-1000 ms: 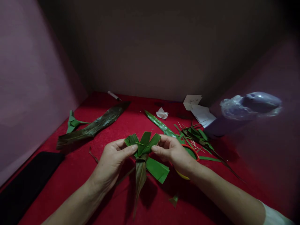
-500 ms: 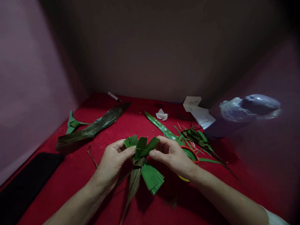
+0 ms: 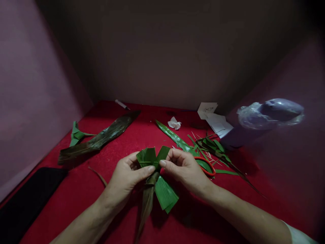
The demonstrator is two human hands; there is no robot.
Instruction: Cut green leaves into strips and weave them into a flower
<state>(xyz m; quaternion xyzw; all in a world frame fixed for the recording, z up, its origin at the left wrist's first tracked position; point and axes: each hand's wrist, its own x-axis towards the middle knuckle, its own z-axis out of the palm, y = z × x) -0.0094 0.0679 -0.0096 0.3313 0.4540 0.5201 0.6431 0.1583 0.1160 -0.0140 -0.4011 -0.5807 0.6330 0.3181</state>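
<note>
Leaf bundle: flat green panels with squared ends, spread side by side like a short fan; a thin, paler line crosses them near the fingertips.
Brown binding: a dull, wrinkled leaf strip, wrapped about the bundle's narrow waist just below the grip, its long tapering end hanging toward the wearer.
Lower fan: smooth, pleated green blades, cut straight at the tip, slanting down and to the right from the waist.
Left hand: thumb and fingers of the left hand pinched together on the left side of the panels, thumb laid across the front.
Right hand: thumb and index finger of the right hand closed on the right-hand panel, near its base.
Position of the bundle: between the two hands, panels rising above the thumbs, binding and lower fan below.
Left of the grip: a broad, dark, creased leaf; beyond it, a folded green leaf piece.
Beyond the grip: a glossy, pointed green leaf and crumpled white tissue.
Right of the grip: a smooth orange-red loop, just beside the right hand; farther off, tangled leaf scraps.
Ground: red covering beneath the hands.
</note>
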